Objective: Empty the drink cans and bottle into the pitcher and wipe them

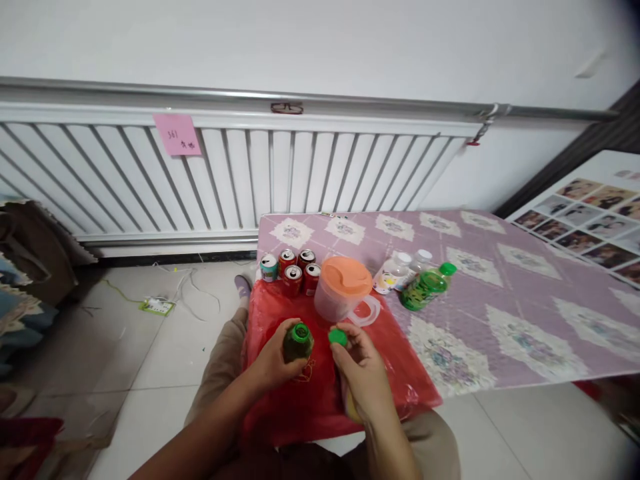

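My left hand (276,359) is wrapped round a green bottle (297,344), whose open mouth faces up. To its right, my right hand (361,357) pinches a green cap (338,337) between thumb and fingers, apart from the bottle. Both hands are above a red plastic sheet (320,417). Just beyond them stands a clear pitcher (330,303) with an orange lid (346,276). A partly hidden yellowish item (353,408) shows below my right hand.
Several opened cans (293,280) stand behind the pitcher's left side. Right of it are two white-capped bottles (391,273) and a capped green bottle (425,289). A patterned cloth (470,267) covers the table. A white radiator (300,173) runs behind; a power strip (158,306) lies on the floor.
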A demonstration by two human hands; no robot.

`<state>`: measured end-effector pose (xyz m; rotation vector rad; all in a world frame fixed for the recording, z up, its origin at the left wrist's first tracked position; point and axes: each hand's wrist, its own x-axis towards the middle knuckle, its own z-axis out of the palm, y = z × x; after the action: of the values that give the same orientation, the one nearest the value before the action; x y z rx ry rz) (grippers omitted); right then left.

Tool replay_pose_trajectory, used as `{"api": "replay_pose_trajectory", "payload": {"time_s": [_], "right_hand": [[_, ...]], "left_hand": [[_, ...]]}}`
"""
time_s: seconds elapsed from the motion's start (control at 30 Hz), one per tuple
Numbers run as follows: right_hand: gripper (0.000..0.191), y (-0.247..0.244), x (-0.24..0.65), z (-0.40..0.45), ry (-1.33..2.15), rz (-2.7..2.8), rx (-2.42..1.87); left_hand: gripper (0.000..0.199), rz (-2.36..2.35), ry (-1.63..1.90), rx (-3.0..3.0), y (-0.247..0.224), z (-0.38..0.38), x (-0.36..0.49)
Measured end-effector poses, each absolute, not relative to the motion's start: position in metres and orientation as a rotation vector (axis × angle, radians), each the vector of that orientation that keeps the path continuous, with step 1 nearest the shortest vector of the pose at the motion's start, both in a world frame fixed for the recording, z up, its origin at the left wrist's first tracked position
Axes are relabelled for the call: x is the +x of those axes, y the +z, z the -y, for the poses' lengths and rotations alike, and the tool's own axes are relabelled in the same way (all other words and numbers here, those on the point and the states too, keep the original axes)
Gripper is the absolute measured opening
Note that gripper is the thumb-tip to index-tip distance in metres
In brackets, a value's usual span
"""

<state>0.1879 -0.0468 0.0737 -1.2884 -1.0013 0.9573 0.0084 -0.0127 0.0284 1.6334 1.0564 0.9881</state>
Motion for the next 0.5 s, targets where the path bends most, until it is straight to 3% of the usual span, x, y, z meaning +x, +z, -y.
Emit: {"api": "replay_pose_trajectory", "payload": {"time_s": [0.2, 0.5], "right_hand": [[0.03, 0.094, 0.156, 0.028, 1.038, 1.157, -1.219], [0.032, 0.081, 0.151, 0.028, 0.968, 1.304, -1.308]], "left_hand": [[0.069, -1.002, 0.993, 1.622, 0.029, 0.012, 0.009], [0.071, -0.928, 1.052, 1.629, 0.018, 0.008, 0.01]]}}
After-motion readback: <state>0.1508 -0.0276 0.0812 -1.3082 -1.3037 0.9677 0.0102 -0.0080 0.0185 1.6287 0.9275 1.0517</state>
